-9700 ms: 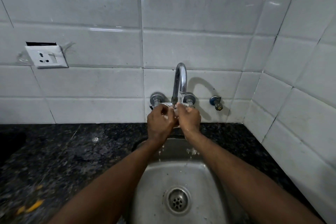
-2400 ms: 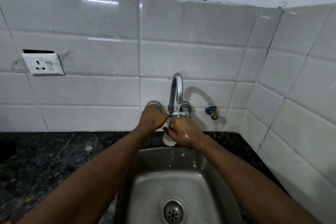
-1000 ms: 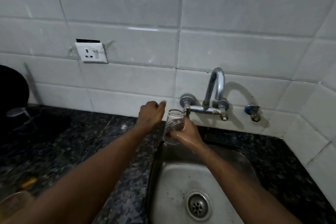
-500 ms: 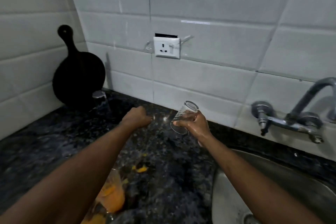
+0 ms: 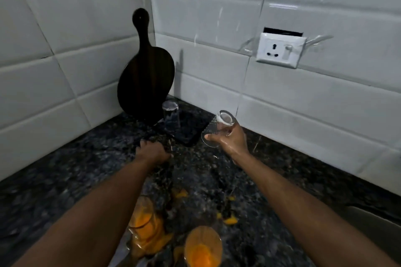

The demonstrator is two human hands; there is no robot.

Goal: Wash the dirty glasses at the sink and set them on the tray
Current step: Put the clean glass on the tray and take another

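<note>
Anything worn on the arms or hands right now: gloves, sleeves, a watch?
Nothing visible: no sleeves, gloves or watch, skin bare to the frame edge. The left hand and right hand show no rings I can make out; the right glistens wet.

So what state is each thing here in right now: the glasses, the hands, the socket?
Held glass: clear, tilted, gripped in the right hand, off the counter.
Left hand: fingers curled beside the tray; any grip unclear.
Glass on tray: standing, clean-looking.
Left dirty glass and right dirty glass: orange residue inside.
Board: leaning upright in the corner.
Socket: nothing plugged in.
</note>
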